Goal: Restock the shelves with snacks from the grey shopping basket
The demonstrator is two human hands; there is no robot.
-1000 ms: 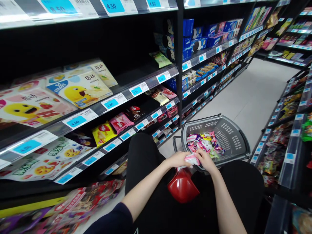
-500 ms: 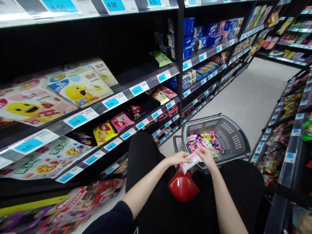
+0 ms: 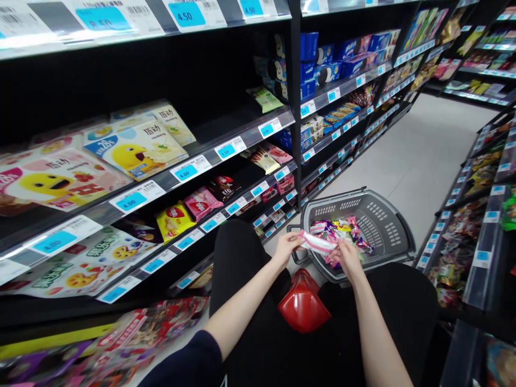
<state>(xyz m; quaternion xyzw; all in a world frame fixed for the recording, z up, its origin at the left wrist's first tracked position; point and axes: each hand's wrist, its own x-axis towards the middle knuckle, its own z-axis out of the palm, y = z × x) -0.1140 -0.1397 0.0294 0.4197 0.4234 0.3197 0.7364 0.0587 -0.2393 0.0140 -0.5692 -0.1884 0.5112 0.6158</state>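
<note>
Pinching a slim pink-and-white packet (image 3: 319, 243) by opposite ends, between left hand (image 3: 288, 248) and right hand (image 3: 347, 258), apparently to stretch it level. Held over the near side of a grey basket (image 3: 403, 243) of colourful wrapped sweets (image 3: 353, 230), set just beyond the knees (image 3: 237, 242), presumably for easy reach.

bright floor (image 3: 427, 134), shadowed shelf (image 3: 229, 118), blurred packets (image 3: 137, 328) (lower left)
</note>
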